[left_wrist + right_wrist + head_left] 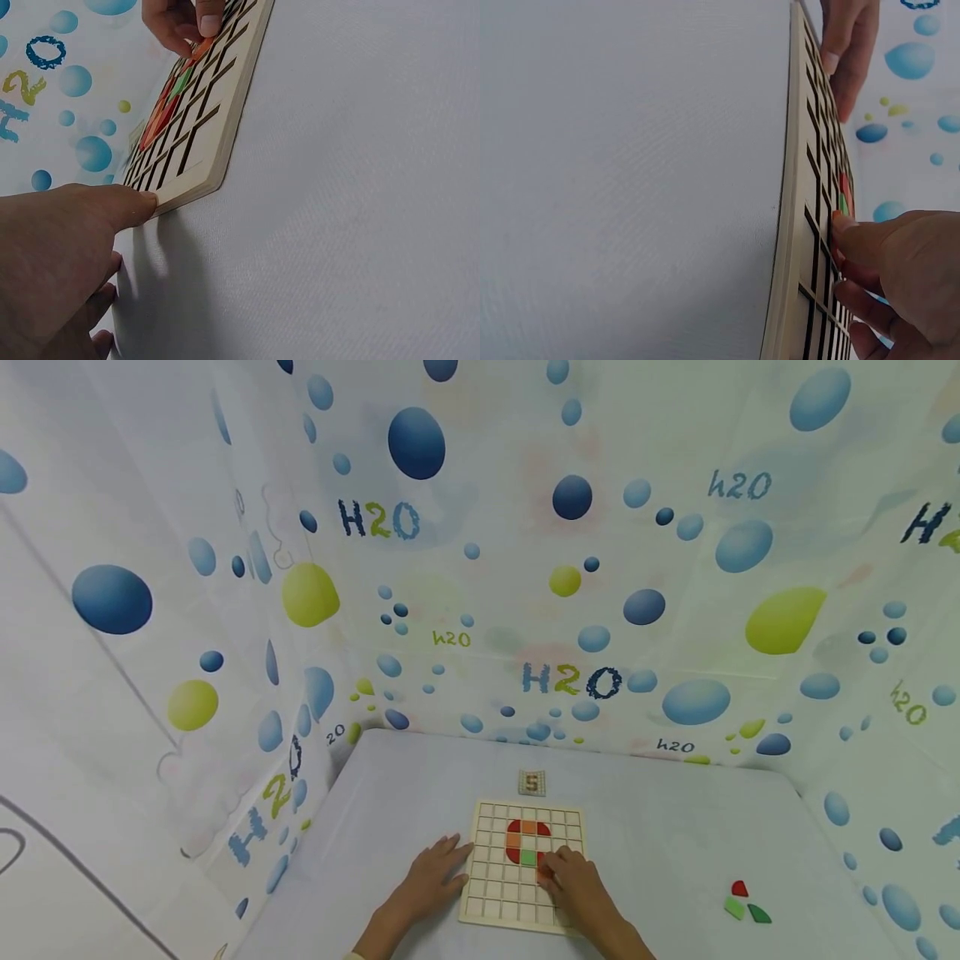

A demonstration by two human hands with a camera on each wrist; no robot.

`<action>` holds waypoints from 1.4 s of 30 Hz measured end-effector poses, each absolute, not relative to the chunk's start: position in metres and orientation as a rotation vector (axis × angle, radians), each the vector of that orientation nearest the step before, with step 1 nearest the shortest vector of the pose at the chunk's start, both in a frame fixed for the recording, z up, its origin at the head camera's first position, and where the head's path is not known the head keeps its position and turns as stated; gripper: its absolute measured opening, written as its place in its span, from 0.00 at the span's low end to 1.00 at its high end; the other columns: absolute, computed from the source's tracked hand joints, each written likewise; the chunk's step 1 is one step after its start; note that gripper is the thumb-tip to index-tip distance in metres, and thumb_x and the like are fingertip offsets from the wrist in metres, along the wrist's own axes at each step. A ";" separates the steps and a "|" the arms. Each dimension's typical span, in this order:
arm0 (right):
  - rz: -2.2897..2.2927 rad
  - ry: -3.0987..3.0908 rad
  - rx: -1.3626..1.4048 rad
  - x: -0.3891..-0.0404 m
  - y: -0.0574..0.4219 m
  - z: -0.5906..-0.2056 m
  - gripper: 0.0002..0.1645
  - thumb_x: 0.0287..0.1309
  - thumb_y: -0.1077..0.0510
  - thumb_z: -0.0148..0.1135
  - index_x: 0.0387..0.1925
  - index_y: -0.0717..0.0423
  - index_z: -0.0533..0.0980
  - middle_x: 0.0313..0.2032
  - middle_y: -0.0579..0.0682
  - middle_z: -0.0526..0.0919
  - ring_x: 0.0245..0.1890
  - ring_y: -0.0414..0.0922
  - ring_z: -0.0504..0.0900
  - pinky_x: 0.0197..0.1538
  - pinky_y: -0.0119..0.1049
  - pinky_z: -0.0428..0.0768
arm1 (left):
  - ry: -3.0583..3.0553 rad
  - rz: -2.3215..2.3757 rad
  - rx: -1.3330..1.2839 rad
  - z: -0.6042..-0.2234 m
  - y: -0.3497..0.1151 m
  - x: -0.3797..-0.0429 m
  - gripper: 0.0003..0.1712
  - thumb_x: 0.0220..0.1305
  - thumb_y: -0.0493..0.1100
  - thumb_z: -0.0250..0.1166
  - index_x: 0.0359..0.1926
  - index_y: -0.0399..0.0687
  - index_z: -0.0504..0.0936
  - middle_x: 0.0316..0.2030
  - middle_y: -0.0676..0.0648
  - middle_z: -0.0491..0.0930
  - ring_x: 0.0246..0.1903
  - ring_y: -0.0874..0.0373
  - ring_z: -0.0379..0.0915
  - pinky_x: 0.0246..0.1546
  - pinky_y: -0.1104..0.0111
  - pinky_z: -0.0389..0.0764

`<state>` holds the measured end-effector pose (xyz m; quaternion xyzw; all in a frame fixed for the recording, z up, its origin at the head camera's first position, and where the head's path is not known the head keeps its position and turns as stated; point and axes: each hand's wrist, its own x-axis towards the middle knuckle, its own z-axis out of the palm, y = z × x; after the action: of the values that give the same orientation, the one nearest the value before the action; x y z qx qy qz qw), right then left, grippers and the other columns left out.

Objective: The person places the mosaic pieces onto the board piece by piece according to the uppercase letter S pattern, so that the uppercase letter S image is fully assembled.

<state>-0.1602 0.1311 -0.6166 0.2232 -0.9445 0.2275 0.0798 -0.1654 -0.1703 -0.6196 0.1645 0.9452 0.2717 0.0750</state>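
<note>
A wooden grid board [487, 906] lies on the table, with a curved pattern of red tiles [513, 856], orange tiles [513, 840] and a light green tile [528, 858] set in its squares. My right hand [576, 889] bends over the board's right half and pinches an orange tile [202, 48] low over the grid, just nearer to me than the green one. Part of a red tile beside it is covered by the fingers. At the board's left edge rests my left hand [431, 881]; in the left wrist view its thumb [139, 206] touches the board's corner, fingers loosely spread.
Behind the board is a small beaded square [532, 782] marked with an S-like shape. To the right on the white table [660, 835] lie a red piece [739, 888], a light green tile [734, 907] and a dark green piece [759, 913]. Patterned curtains surround the table.
</note>
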 end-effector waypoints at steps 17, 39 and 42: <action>0.707 -2.842 0.634 -0.163 0.130 -0.617 0.07 0.63 0.53 0.76 0.35 0.44 0.82 0.35 0.36 0.77 0.35 0.36 0.72 0.37 0.35 0.74 | 2.827 0.824 0.475 -0.615 -0.171 -0.167 0.32 0.75 0.51 0.64 0.75 0.49 0.73 0.77 0.36 0.66 0.77 0.33 0.58 0.75 0.33 0.59; 0.868 -2.978 0.073 -0.163 0.227 -0.604 0.21 0.65 0.61 0.72 0.57 0.57 0.79 0.46 0.51 0.82 0.47 0.48 0.83 0.51 0.52 0.83 | 2.835 0.822 0.492 -0.615 -0.174 -0.159 0.32 0.75 0.51 0.63 0.75 0.48 0.73 0.76 0.35 0.67 0.77 0.32 0.59 0.74 0.32 0.60; 0.855 -3.001 -0.042 -0.164 0.260 -0.600 0.25 0.66 0.62 0.70 0.62 0.64 0.75 0.48 0.58 0.82 0.47 0.54 0.83 0.53 0.57 0.84 | 2.829 0.843 0.497 -0.613 -0.175 -0.158 0.32 0.75 0.50 0.64 0.75 0.48 0.73 0.77 0.35 0.66 0.77 0.32 0.59 0.75 0.32 0.59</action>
<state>-0.1641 0.2597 -0.6000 -0.0134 -0.9616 0.2740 0.0103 -0.1581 -0.1747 -0.6129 0.1655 0.9425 0.2809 0.0742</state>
